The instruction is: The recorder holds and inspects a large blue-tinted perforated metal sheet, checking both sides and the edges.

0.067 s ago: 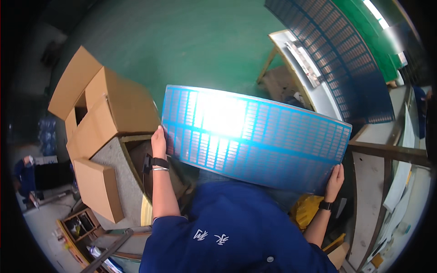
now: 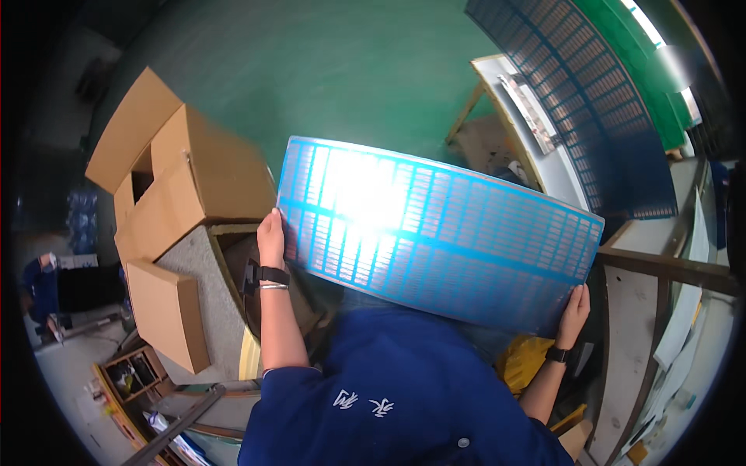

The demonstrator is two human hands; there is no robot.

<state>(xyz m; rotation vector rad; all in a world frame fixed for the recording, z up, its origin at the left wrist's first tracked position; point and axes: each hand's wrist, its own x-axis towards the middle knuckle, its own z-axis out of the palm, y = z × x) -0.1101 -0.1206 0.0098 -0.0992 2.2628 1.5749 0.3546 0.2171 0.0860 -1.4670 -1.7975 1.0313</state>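
My left hand [image 2: 270, 238] grips the left edge of a wide, shiny sheet [image 2: 482, 241] patterned with a blue grid and rows of small pale cells. At the sheet's lower right corner my right hand [image 2: 573, 317] has its fingers closed on the edge. Held in front of my body, the sheet slopes down toward the right, and a bright glare washes out its left part. A similar dark panel with a blue grid [image 2: 579, 101] stands at the far right, beyond a white-topped table [image 2: 561, 161]. My fingertips are partly hidden by the sheet.
Left of me, an open cardboard box [image 2: 225, 167] and a smaller carton [image 2: 163, 314] rest on a grey-topped stand [image 2: 190, 264]. A dark beam [image 2: 668, 269] crosses at the right. Something yellow [image 2: 522, 361] lies near my right forearm. Another person [image 2: 47, 291] is at the far left.
The view has shifted slightly, and the sheet's left end sits a little higher with a bit more tilt. Both hands keep their hold.
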